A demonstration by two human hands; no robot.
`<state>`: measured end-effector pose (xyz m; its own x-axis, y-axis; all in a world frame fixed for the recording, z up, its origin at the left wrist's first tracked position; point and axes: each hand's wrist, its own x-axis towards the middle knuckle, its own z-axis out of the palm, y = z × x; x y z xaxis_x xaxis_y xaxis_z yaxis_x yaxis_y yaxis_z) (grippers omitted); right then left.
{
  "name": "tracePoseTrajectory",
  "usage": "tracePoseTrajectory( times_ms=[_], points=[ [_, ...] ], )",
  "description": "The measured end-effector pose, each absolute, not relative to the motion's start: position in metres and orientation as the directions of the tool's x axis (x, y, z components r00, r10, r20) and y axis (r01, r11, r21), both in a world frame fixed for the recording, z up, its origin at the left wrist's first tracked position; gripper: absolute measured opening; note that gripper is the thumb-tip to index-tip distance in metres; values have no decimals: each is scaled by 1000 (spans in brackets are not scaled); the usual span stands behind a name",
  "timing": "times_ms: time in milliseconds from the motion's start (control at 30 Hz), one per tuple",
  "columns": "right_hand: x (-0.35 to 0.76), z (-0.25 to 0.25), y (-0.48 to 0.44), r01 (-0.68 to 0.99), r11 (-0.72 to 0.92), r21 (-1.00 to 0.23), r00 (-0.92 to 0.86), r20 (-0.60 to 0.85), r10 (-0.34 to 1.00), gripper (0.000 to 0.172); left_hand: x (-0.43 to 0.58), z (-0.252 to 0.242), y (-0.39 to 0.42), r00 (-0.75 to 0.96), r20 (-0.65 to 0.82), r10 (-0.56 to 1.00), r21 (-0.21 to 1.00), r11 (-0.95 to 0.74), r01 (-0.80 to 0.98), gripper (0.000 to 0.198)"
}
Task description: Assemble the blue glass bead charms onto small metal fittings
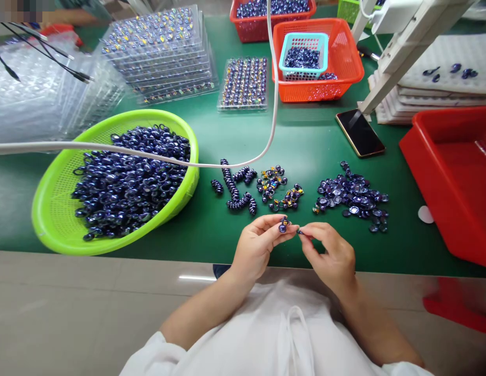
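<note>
My left hand (pixel 253 245) is closed, pinching a shiny dark blue beaded piece (pixel 282 225) with a gold-orange part between thumb and fingers. Close beside it, my right hand (pixel 331 256) pinches a small dark piece (pixel 300 231), largely hidden by the fingertips. Just beyond the hands lies a loose group of beaded pieces with gold-orange parts (pixel 278 188). To its left are rows of dark blue ring-like pieces (pixel 231 185) set side by side. A pile of flat, faceted dark blue pieces (pixel 353 196) spreads out to the right.
A green basket (pixel 43 209) heaped with dark blue pieces stands left. Behind are stacked clear trays (pixel 164 57), one filled tray (pixel 243 83) and an orange basket (pixel 345 57). A phone (pixel 360 133) and red bin (pixel 435 177) are right. A white cable (pixel 211 165) hangs across the table (pixel 211 230).
</note>
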<state>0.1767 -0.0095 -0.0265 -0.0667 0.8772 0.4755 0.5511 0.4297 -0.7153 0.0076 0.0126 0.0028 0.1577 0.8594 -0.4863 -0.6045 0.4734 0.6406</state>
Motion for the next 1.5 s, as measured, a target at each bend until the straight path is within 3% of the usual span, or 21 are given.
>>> tracePoseTrajectory(
  times_ms=[133, 233, 333, 467, 633, 867, 1133, 1500],
  points=[
    [172, -24, -14, 229, 179, -957, 53, 196, 979, 13, 8, -4, 10, 122, -462, 878, 710, 449, -543, 25],
    [167, -21, -14, 37, 115, -993, 55, 117, 992, 13, 10, -11, 7, 128, -410, 903, 760, 416, -500, 23],
    [161, -18, -13, -47, 79, -996, 72, 75, 995, 9, 12, -14, 4, 117, -367, 923, 800, 378, -466, 19],
    [156, -17, -13, -79, 62, -995, 114, 52, 992, 9, 12, -10, 3, 86, -335, 938, 840, 338, -423, 19],
    [158, -20, -14, -48, 129, -990, 76, 125, 989, 18, 12, -5, 2, 36, -238, 971, 909, 236, -343, 14],
    [160, -23, -13, -61, 147, -987, 84, 141, 986, 25, 9, -13, 1, 21, 131, 991, 983, -127, -133, 23],
    [160, -22, -10, -82, 105, -991, 88, 97, 991, 21, 7, -13, 1, 76, 339, 938, 939, -342, 42, 30],
    [166, -19, -9, -191, -65, -980, -41, -58, 997, 16, 5, -10, 3, 144, 412, 900, 901, -426, 83, 30]
  ],
)
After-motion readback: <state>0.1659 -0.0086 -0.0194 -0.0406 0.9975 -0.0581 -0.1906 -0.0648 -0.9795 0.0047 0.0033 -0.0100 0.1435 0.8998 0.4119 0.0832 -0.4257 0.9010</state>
